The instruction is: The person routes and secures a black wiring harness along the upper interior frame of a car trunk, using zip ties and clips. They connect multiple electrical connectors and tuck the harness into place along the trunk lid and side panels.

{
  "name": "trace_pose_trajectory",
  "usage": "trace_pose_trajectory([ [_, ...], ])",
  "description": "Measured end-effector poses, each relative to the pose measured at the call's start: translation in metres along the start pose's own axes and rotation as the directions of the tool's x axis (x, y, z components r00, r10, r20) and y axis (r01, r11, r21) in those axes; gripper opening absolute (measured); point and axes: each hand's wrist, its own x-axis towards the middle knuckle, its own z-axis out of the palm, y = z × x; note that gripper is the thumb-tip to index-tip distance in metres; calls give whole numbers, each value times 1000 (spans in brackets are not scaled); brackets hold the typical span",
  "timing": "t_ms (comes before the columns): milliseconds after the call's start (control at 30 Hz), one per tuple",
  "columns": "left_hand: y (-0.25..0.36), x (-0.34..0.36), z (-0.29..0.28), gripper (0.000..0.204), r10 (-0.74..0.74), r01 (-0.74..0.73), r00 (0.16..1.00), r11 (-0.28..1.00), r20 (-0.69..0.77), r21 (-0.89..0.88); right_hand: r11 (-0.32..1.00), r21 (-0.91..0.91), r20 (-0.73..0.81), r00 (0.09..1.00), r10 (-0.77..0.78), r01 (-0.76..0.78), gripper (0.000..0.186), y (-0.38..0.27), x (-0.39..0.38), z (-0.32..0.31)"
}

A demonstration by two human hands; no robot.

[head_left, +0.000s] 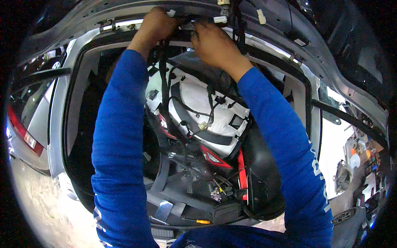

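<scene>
Both my arms, in blue sleeves, reach up to the raised tailgate (124, 11) of a car. My left hand (157, 25) is closed at its inner edge, fingers curled round dark wiring. From beside it a black wiring harness (164, 78) hangs down into the boot. My right hand (216, 46) is closed too, its fingertips pinched at the same dark wiring a short gap away; the fingertips are partly hidden. A white connector (220, 19) sits just above my right hand. Another white connector (261, 17) hangs farther right.
Below lie a white padded panel (198, 97) with black wires, a red-and-clear tail light (216, 158), a red strap (242, 175) and an orange-handled screwdriver (202, 222). Struts (347, 120) flank the opening. Another car (31, 132) stands at left; cluttered parts are at right.
</scene>
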Motion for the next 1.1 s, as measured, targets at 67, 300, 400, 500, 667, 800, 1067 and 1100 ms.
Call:
trace_pose_trajectory([
  [67, -11, 17, 2, 64, 10, -10, 1000, 987, -4, 160, 989, 128, 85, 994, 70, -80, 52, 7, 0, -7],
  [300, -42, 33, 8, 51, 108, -107, 994, 993, 8, -40, 991, -76, -99, 988, -117, 110, 63, 7, -6, 8],
  [400, -45, 32, 7, 50, 81, -89, 995, 988, -62, -127, 991, -108, -174, 980, -101, 83, 64, 7, -7, 19],
  [500, -45, 34, 7, 52, 168, -148, 972, 980, -163, 131, 992, -111, -194, 977, -86, 65, 66, 8, -6, 24],
  [667, -40, 31, 4, 49, 50, -20, 986, 982, -156, 189, 1000, 10, -90, 996, 10, -9, 58, 7, 11, 37],
  [800, -24, 16, -2, 41, 284, -265, 958, 829, 37, 492, 984, 174, -52, 998, -22, 31, 60, 8, 28, 51],
  [1067, 18, -18, -9, 42, -127, 130, 991, 845, 42, -519, 964, 264, -42, 998, 40, -28, 50, 17, 19, 27],
  [1100, 20, -22, -10, 43, -101, 105, 994, 878, 35, -468, 955, 296, -68, 997, 27, -5, 47, 17, 16, 22],
])
